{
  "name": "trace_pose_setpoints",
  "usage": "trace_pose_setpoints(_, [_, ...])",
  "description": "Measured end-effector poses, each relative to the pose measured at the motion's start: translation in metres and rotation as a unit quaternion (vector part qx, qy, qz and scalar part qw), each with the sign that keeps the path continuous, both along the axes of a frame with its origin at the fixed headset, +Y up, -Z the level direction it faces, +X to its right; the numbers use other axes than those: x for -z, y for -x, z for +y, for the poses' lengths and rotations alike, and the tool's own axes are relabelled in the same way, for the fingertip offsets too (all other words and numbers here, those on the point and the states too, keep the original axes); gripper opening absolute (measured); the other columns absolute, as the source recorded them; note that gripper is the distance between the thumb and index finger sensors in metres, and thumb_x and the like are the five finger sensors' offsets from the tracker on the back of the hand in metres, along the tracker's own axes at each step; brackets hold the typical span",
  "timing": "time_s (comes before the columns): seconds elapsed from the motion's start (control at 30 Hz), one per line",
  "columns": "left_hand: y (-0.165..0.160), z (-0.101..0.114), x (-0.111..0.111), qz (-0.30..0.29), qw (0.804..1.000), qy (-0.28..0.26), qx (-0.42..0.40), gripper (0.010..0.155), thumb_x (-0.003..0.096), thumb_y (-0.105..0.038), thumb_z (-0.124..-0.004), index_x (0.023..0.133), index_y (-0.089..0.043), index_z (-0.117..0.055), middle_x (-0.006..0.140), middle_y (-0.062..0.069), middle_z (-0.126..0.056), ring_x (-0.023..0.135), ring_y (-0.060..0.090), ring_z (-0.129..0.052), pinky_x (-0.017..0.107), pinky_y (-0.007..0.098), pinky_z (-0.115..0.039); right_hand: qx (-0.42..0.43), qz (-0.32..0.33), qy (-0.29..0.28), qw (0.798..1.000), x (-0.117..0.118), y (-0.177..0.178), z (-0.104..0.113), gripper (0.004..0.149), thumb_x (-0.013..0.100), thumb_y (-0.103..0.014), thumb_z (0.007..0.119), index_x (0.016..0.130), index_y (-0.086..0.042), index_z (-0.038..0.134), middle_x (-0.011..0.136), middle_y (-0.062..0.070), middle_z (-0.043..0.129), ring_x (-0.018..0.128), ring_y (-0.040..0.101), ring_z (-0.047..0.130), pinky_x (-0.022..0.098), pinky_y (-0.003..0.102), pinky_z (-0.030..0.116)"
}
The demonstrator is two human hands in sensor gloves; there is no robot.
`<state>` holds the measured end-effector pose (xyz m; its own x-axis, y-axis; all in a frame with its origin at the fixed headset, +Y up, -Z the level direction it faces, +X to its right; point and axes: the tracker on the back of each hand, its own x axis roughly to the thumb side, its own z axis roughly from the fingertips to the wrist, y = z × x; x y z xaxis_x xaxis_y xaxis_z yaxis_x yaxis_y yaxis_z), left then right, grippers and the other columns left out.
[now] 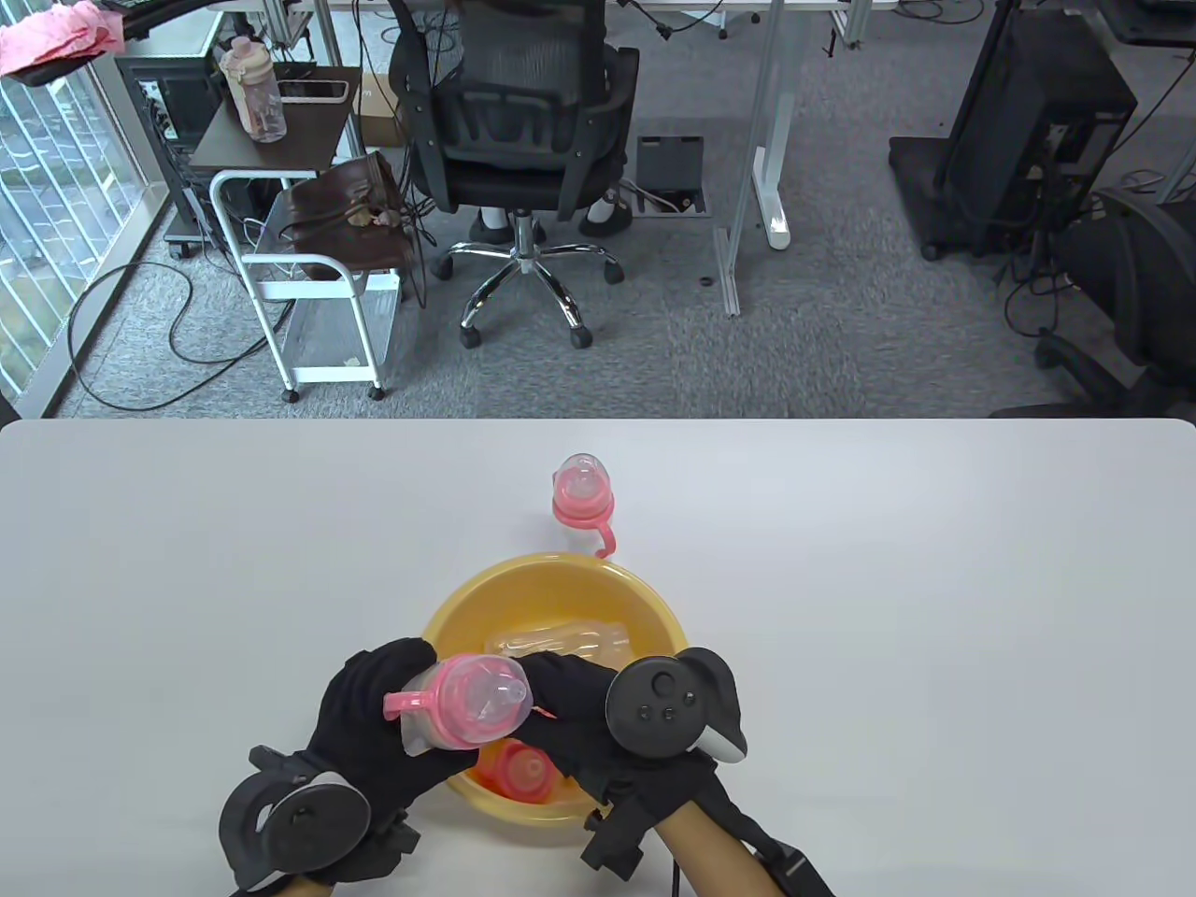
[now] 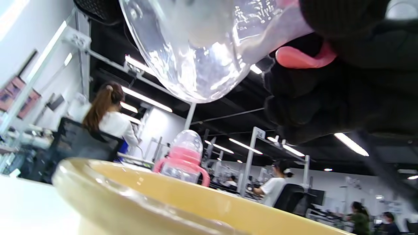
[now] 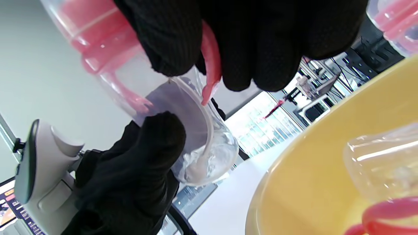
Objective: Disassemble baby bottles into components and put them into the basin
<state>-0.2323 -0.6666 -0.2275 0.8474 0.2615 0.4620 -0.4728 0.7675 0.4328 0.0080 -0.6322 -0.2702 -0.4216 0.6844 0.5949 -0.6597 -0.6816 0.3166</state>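
A baby bottle [image 1: 467, 703] with a pink collar, pink handles and a clear cap is held tilted over the near edge of the yellow basin [image 1: 561, 566]. My left hand [image 1: 397, 719] grips its clear body [image 3: 196, 140] from the left. My right hand [image 1: 561, 696] pinches a pink handle [image 3: 210, 65] at the collar. In the basin lie a clear bottle body [image 1: 561, 645] and a pink collar with its nipple [image 1: 519, 771]. A second whole bottle [image 1: 584, 491] stands upright just behind the basin.
The basin rim [image 2: 156, 192] rises close below the held bottle [image 2: 189, 49], and the standing bottle [image 2: 184, 156] shows beyond it. White tabletop [image 1: 934, 607] stretches left and right of the basin. An office chair and a cart stand past the table's far edge.
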Motion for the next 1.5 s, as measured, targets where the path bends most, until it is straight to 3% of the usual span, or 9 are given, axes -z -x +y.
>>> trace_pose_setpoints(0.1, [-0.001, 0.0, 0.0, 0.039, 0.998, -0.022, 0.032, 0.094, 0.0384, -0.067, -0.073, 0.107, -0.008, -0.045, 0.105, 0.015, -0.065, 0.098, 0.036, -0.078, 0.075, 0.06, -0.058, -0.026, -0.008, -0.035, 0.999, -0.002, -0.002, 0.005, 0.08, 0.053, -0.041, 0.081, 0.115, -0.007, 0.043, 0.107, 0.027, 0.062, 0.091, 0.052, 0.076, 0.068, 0.07, 0.062])
trace_pose_setpoints(0.27, [-0.004, -0.002, 0.001, 0.079, 0.991, -0.04, 0.099, 0.094, 0.0391, -0.066, -0.073, 0.107, -0.006, -0.046, 0.106, 0.017, -0.065, 0.099, 0.039, -0.078, 0.074, 0.061, -0.059, 0.032, -0.02, -0.065, 0.997, -0.005, -0.007, 0.004, 0.096, 0.05, -0.047, 0.081, 0.116, -0.004, 0.026, 0.113, 0.03, 0.046, 0.095, 0.055, 0.068, 0.069, 0.072, 0.058])
trace_pose_setpoints(0.47, [-0.01, -0.008, 0.002, 0.082, 0.984, -0.027, 0.158, 0.093, 0.0384, -0.064, -0.076, 0.107, -0.008, -0.047, 0.107, 0.016, -0.066, 0.1, 0.039, -0.078, 0.074, 0.061, -0.06, 0.084, -0.024, -0.083, 0.993, -0.005, -0.015, 0.016, 0.084, 0.05, -0.047, 0.081, 0.115, -0.009, 0.044, 0.113, 0.029, 0.049, 0.098, 0.056, 0.066, 0.07, 0.074, 0.055])
trace_pose_setpoints(0.73, [-0.023, -0.001, -0.004, 0.094, 0.964, -0.079, 0.235, 0.094, 0.0369, -0.068, -0.075, 0.107, -0.011, -0.05, 0.105, 0.013, -0.069, 0.096, 0.035, -0.083, 0.068, 0.056, -0.074, -0.086, -0.003, -0.055, 0.995, -0.005, -0.001, 0.008, 0.089, 0.05, -0.049, 0.081, 0.118, -0.011, 0.036, 0.117, 0.035, 0.035, 0.099, 0.065, 0.059, 0.068, 0.076, 0.057])
trace_pose_setpoints(0.83, [-0.019, 0.007, -0.006, 0.112, 0.966, -0.074, 0.222, 0.096, 0.0333, -0.07, -0.078, 0.106, -0.013, -0.052, 0.104, 0.011, -0.07, 0.096, 0.034, -0.083, 0.063, 0.053, -0.079, -0.128, -0.001, -0.056, 0.99, -0.006, 0.003, 0.01, 0.093, 0.05, -0.047, 0.083, 0.118, -0.012, 0.029, 0.116, 0.037, 0.033, 0.093, 0.061, 0.072, 0.066, 0.07, 0.068])
trace_pose_setpoints(0.97, [-0.017, 0.01, -0.009, 0.122, 0.962, -0.098, 0.225, 0.099, 0.0279, -0.076, -0.073, 0.104, -0.014, -0.058, 0.1, 0.011, -0.077, 0.09, 0.032, -0.089, 0.058, 0.051, -0.083, -0.132, 0.001, -0.075, 0.988, -0.011, 0.009, 0.013, 0.092, 0.05, -0.044, 0.085, 0.117, -0.01, 0.033, 0.112, 0.032, 0.051, 0.081, 0.049, 0.088, 0.059, 0.058, 0.082])
trace_pose_setpoints(1.2, [-0.018, 0.013, -0.011, 0.133, 0.952, -0.12, 0.25, 0.099, 0.0254, -0.078, -0.069, 0.102, -0.016, -0.065, 0.096, 0.012, -0.083, 0.085, 0.031, -0.094, 0.055, 0.05, -0.085, -0.106, -0.001, -0.071, 0.992, -0.01, 0.01, 0.005, 0.087, 0.051, -0.042, 0.084, 0.116, -0.009, 0.037, 0.109, 0.032, 0.053, 0.075, 0.05, 0.089, 0.054, 0.054, 0.086])
trace_pose_setpoints(1.37, [-0.015, 0.016, -0.009, 0.132, 0.956, -0.106, 0.239, 0.099, 0.0246, -0.078, -0.069, 0.101, -0.015, -0.069, 0.094, 0.012, -0.086, 0.084, 0.031, -0.097, 0.053, 0.049, -0.087, -0.122, -0.021, -0.147, 0.981, -0.017, 0.015, 0.007, 0.084, 0.051, -0.043, 0.082, 0.116, -0.01, 0.038, 0.109, 0.032, 0.053, 0.07, 0.049, 0.09, 0.05, 0.05, 0.087])
trace_pose_setpoints(1.5, [-0.015, 0.019, -0.009, 0.131, 0.957, -0.1, 0.24, 0.099, 0.0246, -0.078, -0.07, 0.1, -0.014, -0.07, 0.093, 0.012, -0.087, 0.083, 0.032, -0.098, 0.052, 0.05, -0.088, -0.113, -0.022, -0.157, 0.981, -0.018, 0.016, 0.006, 0.084, 0.051, -0.043, 0.08, 0.116, -0.009, 0.039, 0.108, 0.034, 0.053, 0.065, 0.049, 0.091, 0.045, 0.048, 0.088])
